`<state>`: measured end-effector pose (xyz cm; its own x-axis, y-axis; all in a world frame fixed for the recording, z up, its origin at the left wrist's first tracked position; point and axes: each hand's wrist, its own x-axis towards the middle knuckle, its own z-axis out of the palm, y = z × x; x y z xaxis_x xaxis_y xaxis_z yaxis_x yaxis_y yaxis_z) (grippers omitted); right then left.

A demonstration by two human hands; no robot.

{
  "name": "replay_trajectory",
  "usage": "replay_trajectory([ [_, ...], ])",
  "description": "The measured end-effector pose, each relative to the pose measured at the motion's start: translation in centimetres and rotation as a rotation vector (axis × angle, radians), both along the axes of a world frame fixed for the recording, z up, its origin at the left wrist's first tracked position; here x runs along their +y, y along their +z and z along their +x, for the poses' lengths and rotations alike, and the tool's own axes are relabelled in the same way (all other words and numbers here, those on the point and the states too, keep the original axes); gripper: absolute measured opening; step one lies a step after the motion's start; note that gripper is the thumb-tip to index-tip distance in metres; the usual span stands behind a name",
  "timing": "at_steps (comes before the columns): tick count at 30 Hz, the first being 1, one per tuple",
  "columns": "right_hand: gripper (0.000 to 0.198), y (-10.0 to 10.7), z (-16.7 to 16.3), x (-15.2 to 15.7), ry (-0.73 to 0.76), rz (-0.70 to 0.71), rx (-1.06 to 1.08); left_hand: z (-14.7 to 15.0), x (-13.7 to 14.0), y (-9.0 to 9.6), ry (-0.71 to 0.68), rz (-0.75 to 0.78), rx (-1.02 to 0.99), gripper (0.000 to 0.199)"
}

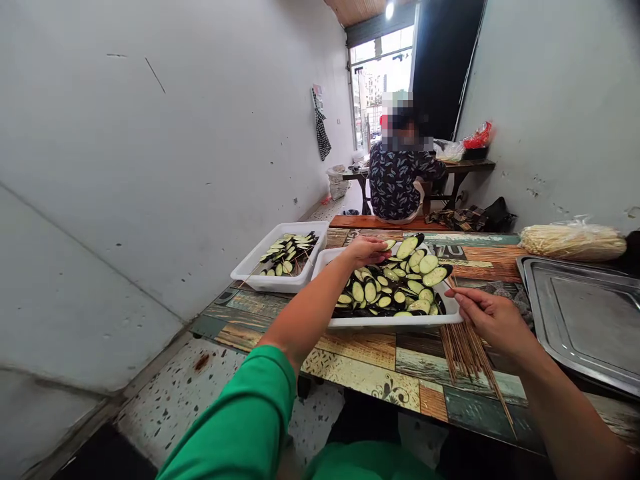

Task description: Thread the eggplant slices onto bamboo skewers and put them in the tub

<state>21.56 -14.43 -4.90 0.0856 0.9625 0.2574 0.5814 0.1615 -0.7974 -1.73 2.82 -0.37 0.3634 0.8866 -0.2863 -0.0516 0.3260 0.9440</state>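
Note:
My left hand (369,251) is over the back of a white plastic tub (395,321), its fingers closed on an oval eggplant slice (389,245). At the tub's right edge, my right hand (484,312) pinches the end of a thin wooden skewer (449,287). Eggplant slices (435,275) with dark skin and pale flesh appear to be threaded on that skewer, leaning over the tub. Many loose slices (370,291) fill the tub below. A bundle of bare skewers (465,353) lies on the table under my right hand.
A second white tub (295,283) on the left holds skewered eggplant (285,257). Stacked metal trays (590,303) lie at the right, behind them a clear bag with pale, thin strands (573,241). Beyond the wooden bench (350,222), a person (395,177) sits at another table.

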Motion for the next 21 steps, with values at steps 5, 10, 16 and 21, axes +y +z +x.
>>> replay_trajectory([
  [5, 0.044, 1.2, -0.5, -0.4, 0.004, 0.045, -0.083, 0.3, -0.3, 0.8, 0.060, -0.073, -0.235, 0.007],
  [10, 0.047, 1.1, -0.5, -0.4, 0.004, 0.021, -0.125, 0.6, -0.6, 0.9, 0.081, -0.086, -0.327, 0.007],
  [16, 0.047, 1.3, -0.6, -0.5, 0.014, 0.018, -0.125, 1.2, -0.9, 0.8, 0.087, -0.082, -0.331, 0.007],
  [21, 0.049, 1.6, -0.8, -0.6, 0.002, 0.000, -0.114, 1.3, -1.2, 0.9, 0.086, -0.082, -0.331, 0.007],
])
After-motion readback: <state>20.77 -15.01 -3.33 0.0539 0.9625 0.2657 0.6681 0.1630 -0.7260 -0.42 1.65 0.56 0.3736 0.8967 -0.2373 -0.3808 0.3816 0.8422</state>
